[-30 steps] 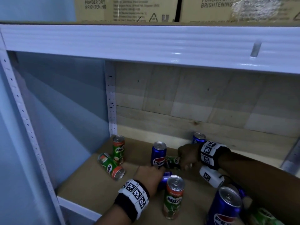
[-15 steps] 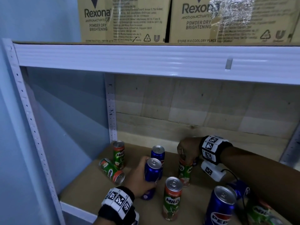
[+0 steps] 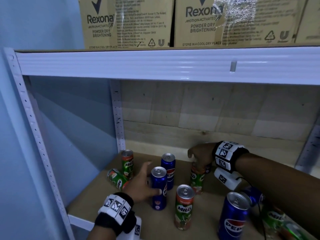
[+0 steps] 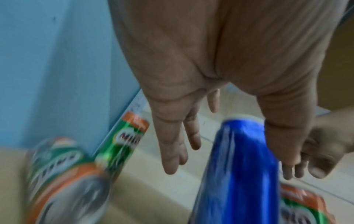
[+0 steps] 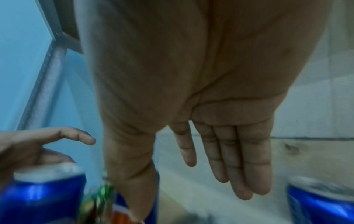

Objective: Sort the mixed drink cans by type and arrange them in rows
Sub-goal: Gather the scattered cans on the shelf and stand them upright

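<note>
Blue Pepsi cans and green Milo cans are mixed on a brown shelf board [image 3: 97, 203]. My left hand [image 3: 144, 181] is beside an upright Pepsi can [image 3: 158, 187]. Its fingers [image 4: 172, 151] are straight and spread, and the thumb lies along the can [image 4: 239, 159]. My right hand [image 3: 199, 157] hovers over an upright Milo can [image 3: 196, 181]. Its fingers [image 5: 239, 159] are straight, with only the thumb down by the can. A second Pepsi can [image 3: 168, 168] stands behind, and another Milo can [image 3: 184, 207] stands in front.
At the back left one Milo can [image 3: 127, 163] stands and another [image 3: 117, 179] lies on its side. At the front right are a standing Pepsi can [image 3: 232, 215], a lying Pepsi can [image 3: 252, 196] and a lying Milo can [image 3: 277, 220]. A white shelf beam [image 3: 155, 66] with cardboard boxes [image 3: 128, 23] hangs overhead.
My left hand lifted a lying Pepsi can, stood it upright and loosened its grip. My right hand stood a Milo can up and straightened its fingers. The head view tilted upward.
</note>
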